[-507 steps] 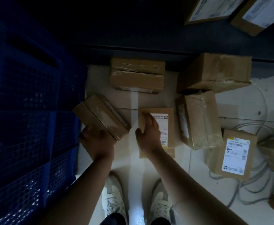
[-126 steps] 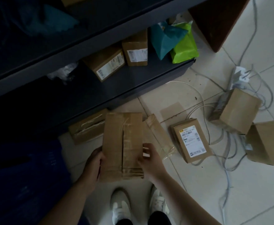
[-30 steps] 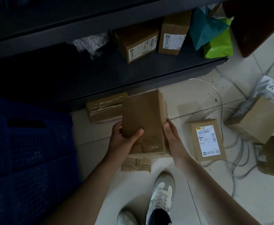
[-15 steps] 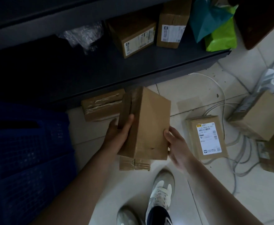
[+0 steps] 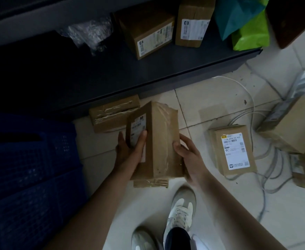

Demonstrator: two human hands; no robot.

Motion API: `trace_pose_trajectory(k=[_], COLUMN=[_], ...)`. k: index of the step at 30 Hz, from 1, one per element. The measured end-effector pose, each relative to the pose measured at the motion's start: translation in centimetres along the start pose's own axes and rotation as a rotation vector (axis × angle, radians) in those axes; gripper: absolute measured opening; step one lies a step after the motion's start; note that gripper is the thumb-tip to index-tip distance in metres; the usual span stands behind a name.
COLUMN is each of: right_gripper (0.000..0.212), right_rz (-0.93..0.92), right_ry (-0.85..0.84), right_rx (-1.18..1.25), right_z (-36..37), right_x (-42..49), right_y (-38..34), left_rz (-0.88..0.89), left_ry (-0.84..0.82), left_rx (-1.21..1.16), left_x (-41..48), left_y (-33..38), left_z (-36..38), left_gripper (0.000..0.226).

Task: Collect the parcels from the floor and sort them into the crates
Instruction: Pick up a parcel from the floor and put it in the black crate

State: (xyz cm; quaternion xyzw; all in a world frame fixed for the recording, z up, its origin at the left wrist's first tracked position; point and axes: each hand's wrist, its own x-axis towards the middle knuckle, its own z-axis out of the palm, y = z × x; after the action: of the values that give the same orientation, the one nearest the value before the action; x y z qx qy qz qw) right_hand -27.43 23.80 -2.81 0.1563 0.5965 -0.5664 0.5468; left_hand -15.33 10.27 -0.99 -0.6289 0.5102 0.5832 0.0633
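Both hands hold a taped brown cardboard parcel [image 5: 157, 141] above the floor.
Left hand [image 5: 130, 152] wraps its labelled side, right hand [image 5: 188, 156] cups the other; blue plastic crate [image 5: 30, 168] sits left.

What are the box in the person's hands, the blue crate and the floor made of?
The held parcel looks like matte brown cardboard, bound in shiny clear tape, with a white paper label. The blue crate seems moulded plastic: its walls are a perforated grid. The floor looks like pale tile, judging by straight grout lines; ceramic or stone, I cannot tell.
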Motion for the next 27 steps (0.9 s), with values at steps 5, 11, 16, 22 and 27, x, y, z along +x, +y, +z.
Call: trace_pose_trajectory(k=[5,11,16,22,27], right_gripper=[0.032,0.072,0.080,0.071,0.061], right_rz=[0.090,0.227,0.216,0.140,0.079], right_ry=[0.051,-0.001,0.020,0.002,0.009], right_rx=[-0.309,-0.258,-0.154,-0.145,-0.067], right_z=[1.0,1.3,0.3,0.9,2.4], right_x=[1.1,4.0,6.8,4.9,-1.7], right_y=[1.6,4.1,6.2,5.5,-1.1], left_rz=[0.218,0.080,-0.226,-0.123,-0.070], left_ry=[0.012,0.204,-0.003,-0.123,-0.197], left_rx=[-0.045,-0.022,-0.342,-0.226,-0.263], left_x=[0.8,4.8,7.3,5.7,-1.1], left_y=[-4.1,-7.9,-7.3,-6.4,-1.2], left_z=[0.0,2.6,3.3,1.1,-1.1], left_gripper=[0.084,0.045,0.053,0.054,0.057])
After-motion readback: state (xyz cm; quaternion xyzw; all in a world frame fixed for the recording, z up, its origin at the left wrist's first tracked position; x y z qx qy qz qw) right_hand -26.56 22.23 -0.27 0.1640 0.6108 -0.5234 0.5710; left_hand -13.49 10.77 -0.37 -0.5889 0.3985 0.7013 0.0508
